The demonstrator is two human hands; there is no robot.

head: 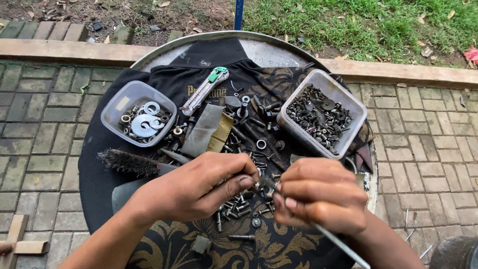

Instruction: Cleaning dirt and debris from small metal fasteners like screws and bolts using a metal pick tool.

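A small metal part (262,185), maybe a nut or bolt, too small to tell, sits pinched between the two hands, above the loose pile of bolts (238,206) on the black cloth (174,79). The left hand (199,187) grips it with thumb and forefinger, the other fingers curled in. The right hand (318,192) is clenched around a thin metal rod (343,246) that runs down and right from the fist, its fingertips meeting the part.

All the rest lies on the same cloth, which covers a round metal table (269,50). Left of the pile, a wire brush (128,162) lies with its bristles pointing away from the hands. Beyond the pile, a folded strip of sandpaper (206,129), and past that a utility knife (205,89) with a green end. Up and left of the pile, a clear tub (117,107) holds washers (145,124). Up and right of it, a second tub (348,97) is full of dark screws (318,117), tilted at the cloth's edge. Around the table, brick paving (40,124), with grass (368,25) beyond the kerb
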